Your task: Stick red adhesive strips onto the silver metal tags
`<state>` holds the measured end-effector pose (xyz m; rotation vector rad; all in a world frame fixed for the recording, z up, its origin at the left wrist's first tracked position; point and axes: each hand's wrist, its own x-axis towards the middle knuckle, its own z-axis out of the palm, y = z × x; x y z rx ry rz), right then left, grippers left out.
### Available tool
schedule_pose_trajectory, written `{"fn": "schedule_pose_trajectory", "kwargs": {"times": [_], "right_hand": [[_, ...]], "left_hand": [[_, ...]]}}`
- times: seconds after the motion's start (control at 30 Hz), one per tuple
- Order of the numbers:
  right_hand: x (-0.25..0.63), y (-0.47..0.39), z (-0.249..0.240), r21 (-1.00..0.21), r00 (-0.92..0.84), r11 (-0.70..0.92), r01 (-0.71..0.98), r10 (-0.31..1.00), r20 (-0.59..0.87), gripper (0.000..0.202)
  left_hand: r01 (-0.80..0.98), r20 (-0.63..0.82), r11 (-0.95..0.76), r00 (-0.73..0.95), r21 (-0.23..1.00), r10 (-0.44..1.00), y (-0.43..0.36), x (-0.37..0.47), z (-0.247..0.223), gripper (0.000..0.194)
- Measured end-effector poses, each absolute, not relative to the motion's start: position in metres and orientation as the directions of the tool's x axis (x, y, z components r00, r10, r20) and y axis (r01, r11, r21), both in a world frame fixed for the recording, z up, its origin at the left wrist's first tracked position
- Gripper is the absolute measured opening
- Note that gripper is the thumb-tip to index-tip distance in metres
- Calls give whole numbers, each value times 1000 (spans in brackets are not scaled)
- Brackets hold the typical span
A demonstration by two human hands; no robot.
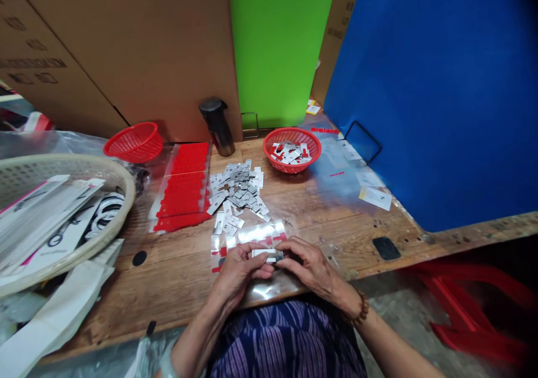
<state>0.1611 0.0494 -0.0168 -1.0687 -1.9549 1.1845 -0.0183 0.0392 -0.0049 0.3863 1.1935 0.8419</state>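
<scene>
My left hand [240,267] and my right hand [311,265] meet near the table's front edge, both with fingers closed on one small flat metal plate [265,254]. The plate is silvery and pale; its far details are too small to read. Under the hands lies a clear plastic sheet [256,233] with red stickers, partly covered by my fingers. Just beyond it spreads a loose pile of similar metal plates [239,185]. To the pile's left is a stack of red sticker sheets [184,181].
A red basket [294,169] holds plates with red pieces; another red basket [132,143] stands back left. A black bottle [218,129] is by the cardboard [168,47]. A large pale basket [126,199] fills the left. Plastic bags [336,171] lie right, beside a blue panel [437,98].
</scene>
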Motion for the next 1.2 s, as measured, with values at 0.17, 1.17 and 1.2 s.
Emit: {"fn": "schedule_pose_trajectory", "kwargs": {"times": [0.17, 1.17, 1.2], "right_hand": [[171, 57, -22, -930, -381, 132, 344, 925, -9, 34], [144, 64, -46, -723, -148, 178, 668, 983, 105, 15], [143, 65, -47, -718, -138, 169, 675, 985, 102, 14]], "left_hand": [[-395, -667, 625, 41, 673, 744, 40, -20, -13, 16], [-353, -530, 464, -117, 813, 840, 67, -9, -49, 21], [-351, -530, 464, -118, 813, 840, 67, -9, -50, 21]]}}
